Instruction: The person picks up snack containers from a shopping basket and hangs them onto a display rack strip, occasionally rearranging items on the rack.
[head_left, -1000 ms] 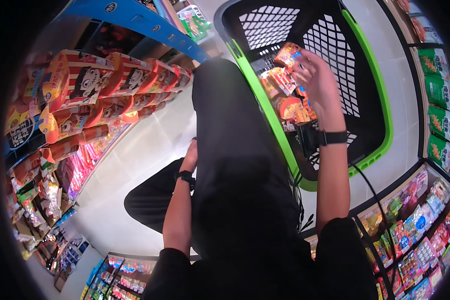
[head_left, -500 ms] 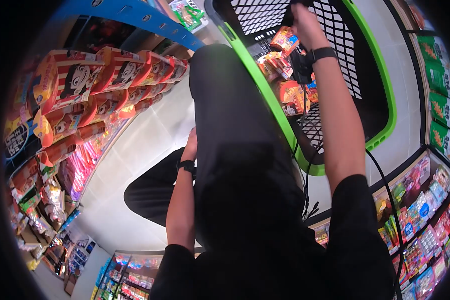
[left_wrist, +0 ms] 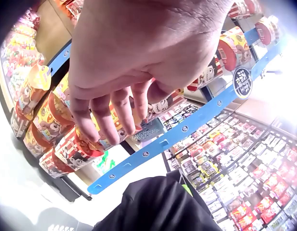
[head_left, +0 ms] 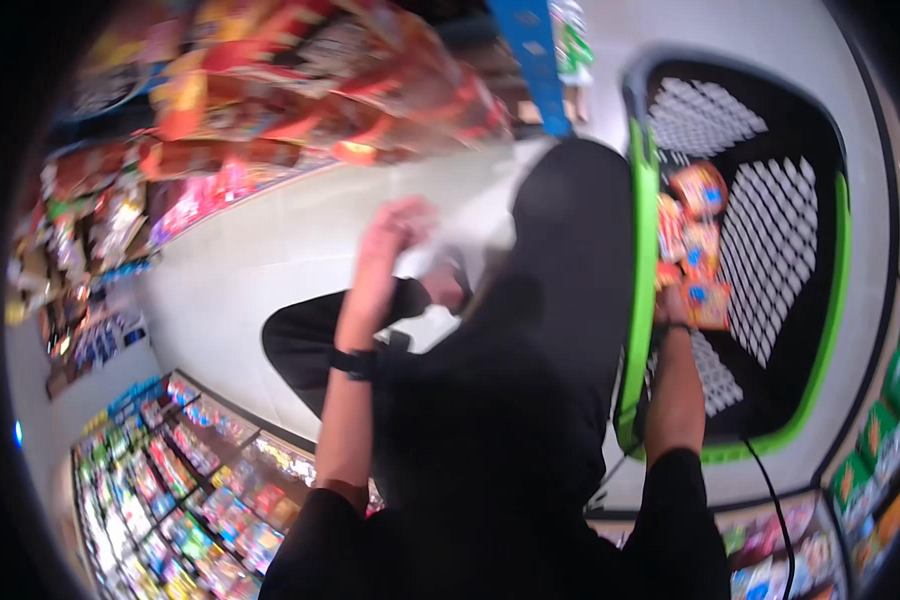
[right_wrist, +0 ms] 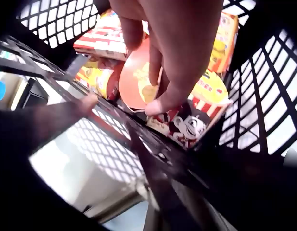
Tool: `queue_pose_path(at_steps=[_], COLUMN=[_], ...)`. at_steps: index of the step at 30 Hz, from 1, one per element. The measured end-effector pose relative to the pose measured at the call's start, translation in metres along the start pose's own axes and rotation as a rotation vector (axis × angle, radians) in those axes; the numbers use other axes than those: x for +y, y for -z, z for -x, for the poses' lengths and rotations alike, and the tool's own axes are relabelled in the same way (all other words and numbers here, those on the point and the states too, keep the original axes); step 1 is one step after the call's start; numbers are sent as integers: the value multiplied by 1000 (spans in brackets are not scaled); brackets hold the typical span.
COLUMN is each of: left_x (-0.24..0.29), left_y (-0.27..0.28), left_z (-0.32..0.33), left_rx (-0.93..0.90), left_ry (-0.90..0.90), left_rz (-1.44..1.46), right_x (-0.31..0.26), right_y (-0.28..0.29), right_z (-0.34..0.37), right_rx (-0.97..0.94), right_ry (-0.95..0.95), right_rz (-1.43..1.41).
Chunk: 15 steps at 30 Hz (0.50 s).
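The left hand, beside the leg half a second ago, is now raised over the floor near the left shelf's packs; its grip is released, fingers hanging loose. The right hand has come back from the basket's far end to the near side of the snack packs, which lie together along the left of the basket. Its fingers touch a red round-ended pack and a striped pack, thumb apart, grip released. The basket now appears farther right.
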<state>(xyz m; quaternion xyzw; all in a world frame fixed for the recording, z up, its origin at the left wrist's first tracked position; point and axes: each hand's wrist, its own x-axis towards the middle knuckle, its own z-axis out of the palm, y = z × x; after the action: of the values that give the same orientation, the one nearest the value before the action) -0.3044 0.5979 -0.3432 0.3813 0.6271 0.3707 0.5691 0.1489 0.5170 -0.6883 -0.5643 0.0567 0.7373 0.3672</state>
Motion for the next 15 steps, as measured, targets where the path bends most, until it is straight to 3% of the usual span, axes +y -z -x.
queue_pose_path(at_steps=[1,2,3,5,8,9,11,15], left_x=[-2,4,9,19,28,32,44,82], left_y=[-1,-4,-9,-17,-32,-36,-46,-62], left_z=[5,10,18,27,32,32,31,37], left_rx=[-12,-42,-83,-176,-240,-251,-313,-373], left_ry=[-21,3,42,-28,-23,1,-177,-305], left_rz=[22,61,109,-17,-39,-47,-96,-152], right_x=[6,-15,-27,-57,-84,-94,-125,-153], right_y=[2,-35,-32,-55,-13,-37,-74,-130], right_z=[-6,26,26,58,40,79,143,243], right_rx=[-115,137,295,543,519,519,454,470], right_ry=[133,45,-122,-93,316,659,716,1227], right_rz=[-73,-122,-196,44,920,1023,1034,851])
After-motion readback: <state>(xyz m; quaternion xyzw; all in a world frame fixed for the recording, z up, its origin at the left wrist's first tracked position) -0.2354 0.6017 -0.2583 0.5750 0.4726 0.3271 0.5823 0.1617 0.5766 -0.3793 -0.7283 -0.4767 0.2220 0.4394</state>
